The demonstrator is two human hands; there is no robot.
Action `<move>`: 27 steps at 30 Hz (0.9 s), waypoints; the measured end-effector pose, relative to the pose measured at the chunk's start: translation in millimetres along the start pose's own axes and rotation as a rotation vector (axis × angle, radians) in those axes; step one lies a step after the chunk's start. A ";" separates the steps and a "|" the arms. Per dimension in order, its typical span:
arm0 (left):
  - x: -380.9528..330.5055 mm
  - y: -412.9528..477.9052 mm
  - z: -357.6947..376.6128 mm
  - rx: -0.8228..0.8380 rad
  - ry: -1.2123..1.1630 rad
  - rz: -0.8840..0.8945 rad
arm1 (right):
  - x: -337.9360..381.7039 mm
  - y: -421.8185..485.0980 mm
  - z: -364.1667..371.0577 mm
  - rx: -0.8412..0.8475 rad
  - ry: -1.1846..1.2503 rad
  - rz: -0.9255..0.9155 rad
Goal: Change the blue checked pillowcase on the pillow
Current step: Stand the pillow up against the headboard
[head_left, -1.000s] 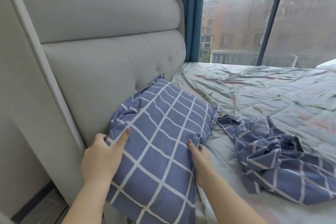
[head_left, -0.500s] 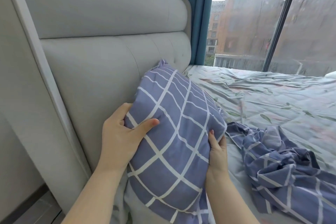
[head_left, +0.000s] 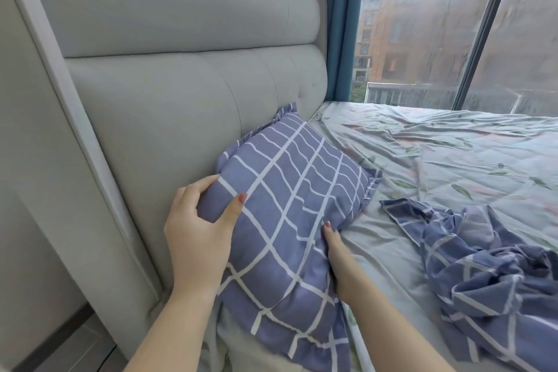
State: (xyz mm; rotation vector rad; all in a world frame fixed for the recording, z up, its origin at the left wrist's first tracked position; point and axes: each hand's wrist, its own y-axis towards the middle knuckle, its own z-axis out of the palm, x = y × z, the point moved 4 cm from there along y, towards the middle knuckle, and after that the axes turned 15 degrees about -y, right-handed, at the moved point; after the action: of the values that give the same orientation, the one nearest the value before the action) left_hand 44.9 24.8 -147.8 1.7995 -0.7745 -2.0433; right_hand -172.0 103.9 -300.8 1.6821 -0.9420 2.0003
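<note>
A bedroom with a rumpled, leaf-print bed [head_left: 437, 160], a padded grey headboard [head_left: 181, 115] and, past the headboard's far end, a blue curtain [head_left: 341, 24] and a rain-streaked window [head_left: 422, 24].

A pillow [head_left: 287, 190] in a blue checked cover leans tilted against the lower cushion of the headboard. The left hand [head_left: 196, 229] grips the pillow's edge next to the headboard, thumb across the front and fingers [head_left: 205, 184] curled round behind. The right hand [head_left: 338, 254] holds the edge facing away from the headboard, thumb on top; its fingers are hidden under the fabric. A crumpled pillowcase [head_left: 483, 281] of the same check lies on the bed, well apart from the headboard.

The step appears to be settling the covered pillow into place against the headboard. Next would likely be releasing both grips, smoothing the frilled border, and checking the near end, where something white shows; whether that is the pillow's inner is unclear.
</note>
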 end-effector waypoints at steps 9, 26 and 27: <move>-42.0 -11.5 -0.7 0.148 -0.276 0.101 | 5.9 -11.7 28.3 0.053 0.167 -0.022; 13.0 -9.5 -25.5 -0.256 -0.045 -0.023 | -1.3 -15.0 29.4 0.009 -0.006 0.227; 18.0 -12.7 -26.6 -0.263 -0.140 -0.105 | -1.8 -19.3 26.3 0.016 0.000 0.247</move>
State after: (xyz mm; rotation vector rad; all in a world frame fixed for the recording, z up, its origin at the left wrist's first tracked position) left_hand 69.5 19.8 -171.5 1.5962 -0.4288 -2.2374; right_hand -140.0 99.8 -295.8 1.6418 -1.1870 2.1673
